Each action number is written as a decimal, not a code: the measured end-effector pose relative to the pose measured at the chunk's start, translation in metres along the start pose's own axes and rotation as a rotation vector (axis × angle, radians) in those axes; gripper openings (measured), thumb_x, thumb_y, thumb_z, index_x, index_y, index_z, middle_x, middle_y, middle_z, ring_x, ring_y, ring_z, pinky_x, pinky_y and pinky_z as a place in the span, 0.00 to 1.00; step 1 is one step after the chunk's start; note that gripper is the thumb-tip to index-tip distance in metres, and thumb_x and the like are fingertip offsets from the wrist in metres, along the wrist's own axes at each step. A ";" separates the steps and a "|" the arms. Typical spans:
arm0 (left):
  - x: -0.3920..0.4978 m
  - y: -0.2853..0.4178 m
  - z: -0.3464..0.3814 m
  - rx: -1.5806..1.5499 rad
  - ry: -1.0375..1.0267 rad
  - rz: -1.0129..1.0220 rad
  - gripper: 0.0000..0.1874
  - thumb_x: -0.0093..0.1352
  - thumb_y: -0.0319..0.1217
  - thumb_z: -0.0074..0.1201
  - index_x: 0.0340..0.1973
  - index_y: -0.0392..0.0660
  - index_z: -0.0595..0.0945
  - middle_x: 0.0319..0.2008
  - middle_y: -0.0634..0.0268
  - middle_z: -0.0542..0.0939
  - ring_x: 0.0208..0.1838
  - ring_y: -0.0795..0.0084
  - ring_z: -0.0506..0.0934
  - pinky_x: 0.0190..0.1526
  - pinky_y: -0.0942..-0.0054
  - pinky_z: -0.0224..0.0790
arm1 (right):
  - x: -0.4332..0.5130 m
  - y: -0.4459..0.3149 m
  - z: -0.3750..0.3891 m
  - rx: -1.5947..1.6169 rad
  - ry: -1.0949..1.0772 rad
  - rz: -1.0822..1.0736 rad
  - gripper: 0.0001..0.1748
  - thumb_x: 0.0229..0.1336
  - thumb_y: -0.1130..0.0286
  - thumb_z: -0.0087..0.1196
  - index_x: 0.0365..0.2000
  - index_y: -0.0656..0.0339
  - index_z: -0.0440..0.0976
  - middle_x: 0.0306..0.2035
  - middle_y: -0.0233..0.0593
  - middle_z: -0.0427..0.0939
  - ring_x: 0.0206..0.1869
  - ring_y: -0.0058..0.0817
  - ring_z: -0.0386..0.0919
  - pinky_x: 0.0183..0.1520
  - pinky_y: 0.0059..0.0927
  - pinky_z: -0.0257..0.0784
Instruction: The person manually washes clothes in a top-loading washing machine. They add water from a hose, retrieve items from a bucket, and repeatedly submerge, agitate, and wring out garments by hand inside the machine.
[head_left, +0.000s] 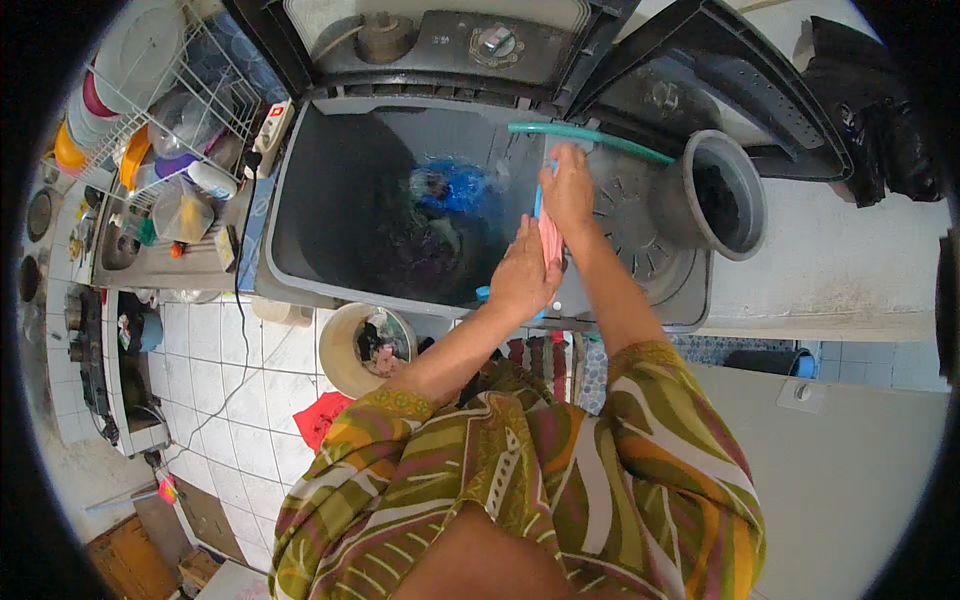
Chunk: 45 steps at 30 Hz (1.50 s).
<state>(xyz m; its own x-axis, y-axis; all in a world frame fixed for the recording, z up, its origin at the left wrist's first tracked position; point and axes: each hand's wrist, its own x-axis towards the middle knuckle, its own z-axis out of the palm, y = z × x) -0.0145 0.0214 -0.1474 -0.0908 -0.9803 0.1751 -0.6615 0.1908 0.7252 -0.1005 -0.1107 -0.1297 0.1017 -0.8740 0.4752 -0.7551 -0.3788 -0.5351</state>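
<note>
My left hand and my right hand grip a folded pink cloth at the divider between the two tubs of a washing machine. A light blue edge shows along the cloth, and other small blue parts stick out beside my left hand. My fingers partly hide whatever these belong to. To the left, the wash tub holds dark water with bright blue fabric and darker items in it. A green hose lies across the machine's top behind my right hand.
A grey bucket lies tilted on the right tub's cover. The machine's lids stand raised. On the left are a dish rack, a plugged power strip and a sink. A pail with laundry and a red cloth are on the floor.
</note>
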 end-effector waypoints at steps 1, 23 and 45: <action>0.004 0.002 -0.002 -0.042 -0.049 -0.051 0.39 0.64 0.37 0.46 0.62 0.24 0.49 0.60 0.32 0.57 0.62 0.40 0.62 0.62 0.57 0.54 | 0.000 0.001 0.001 -0.009 -0.021 -0.007 0.13 0.49 0.69 0.52 0.36 0.61 0.68 0.37 0.52 0.70 0.38 0.53 0.73 0.39 0.49 0.69; 0.012 -0.005 0.011 -0.072 -0.193 -0.119 0.41 0.62 0.33 0.47 0.63 0.26 0.46 0.65 0.36 0.49 0.67 0.44 0.55 0.63 0.50 0.52 | -0.042 -0.016 -0.061 -0.205 -0.645 -0.323 0.11 0.54 0.60 0.51 0.24 0.56 0.73 0.25 0.42 0.75 0.30 0.48 0.75 0.31 0.42 0.69; 0.014 0.000 -0.003 -0.176 -0.210 -0.168 0.40 0.65 0.35 0.44 0.65 0.32 0.43 0.68 0.43 0.45 0.68 0.45 0.52 0.62 0.45 0.51 | -0.036 0.006 -0.036 0.025 -0.304 -0.328 0.12 0.55 0.61 0.50 0.25 0.59 0.73 0.29 0.42 0.71 0.33 0.42 0.73 0.32 0.43 0.68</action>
<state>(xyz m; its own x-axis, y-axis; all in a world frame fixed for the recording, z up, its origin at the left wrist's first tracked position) -0.0141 0.0083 -0.1429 -0.1550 -0.9843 -0.0841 -0.5427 0.0137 0.8398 -0.1326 -0.0709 -0.1247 0.5219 -0.7544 0.3980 -0.6354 -0.6552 -0.4087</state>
